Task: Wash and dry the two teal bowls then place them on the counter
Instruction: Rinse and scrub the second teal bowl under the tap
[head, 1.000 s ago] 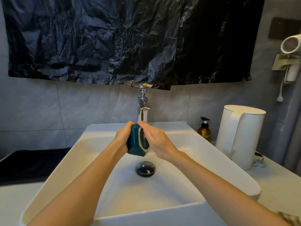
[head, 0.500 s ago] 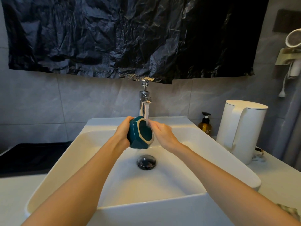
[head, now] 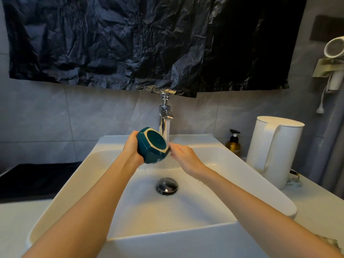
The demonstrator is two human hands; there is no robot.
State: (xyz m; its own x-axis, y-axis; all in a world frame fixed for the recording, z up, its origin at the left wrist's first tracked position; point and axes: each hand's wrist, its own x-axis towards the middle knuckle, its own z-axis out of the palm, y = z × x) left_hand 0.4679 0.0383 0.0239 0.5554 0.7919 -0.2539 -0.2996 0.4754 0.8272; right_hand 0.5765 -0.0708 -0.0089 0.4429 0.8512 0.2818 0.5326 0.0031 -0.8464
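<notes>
Over the sink (head: pixel 260 185), under the running tap (head: pixel 164 116), your left hand (head: pixel 131 148) grips the teal bowl (head: pixel 152 145), now turned base towards you. Your right hand (head: pixel 183 157), fingers straight, has slid to its wet edge. You are rinsing the outside, and drying comes later.

dim, warm indoor light. the white sink (head: pixel 83 174) and kettle (head: pixel 275 149) catch most of it, with soft shadows under the forearms. the black plastic sheet (head: pixel 149 43) shows only faint crinkled glints, and the faucet (head: pixel 164 116) gives small sharp highlights. the fingertips of the right hand (head: pixel 184 158) smear with motion blur. wide-angle bending bows the frame edges.
</notes>
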